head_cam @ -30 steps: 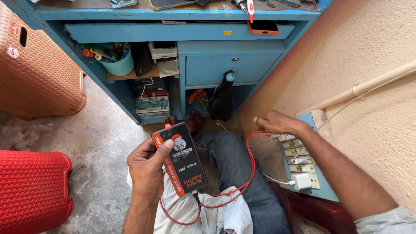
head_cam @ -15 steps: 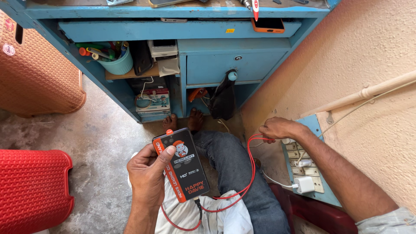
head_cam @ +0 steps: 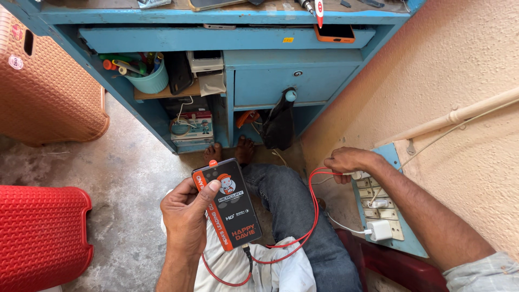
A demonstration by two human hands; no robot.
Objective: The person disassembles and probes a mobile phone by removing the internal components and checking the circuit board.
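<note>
My left hand [head_cam: 186, 219] holds a flat black box with an orange edge [head_cam: 227, 204] above my lap, thumb across its top corner. A red cable [head_cam: 312, 208] runs from the box's lower end in a loop over my jeans to my right hand [head_cam: 348, 161]. That hand reaches out to the wall on the right and pinches the cable's end against the top of a switch and socket board [head_cam: 385, 213] on a blue panel. What is between those fingers is hidden.
A white charger [head_cam: 380, 230] is plugged into the board. Ahead stands a blue workbench [head_cam: 294, 75] with a drawer, a black bag [head_cam: 279, 123] on its knob, a tub of tools [head_cam: 146, 75] and boxes. Red plastic stool [head_cam: 40, 238] at left, an orange basket [head_cam: 43, 81] behind it.
My right hand has moved a little along the socket board at the wall. The view has tilted slightly downward. The box stays in my left hand.
</note>
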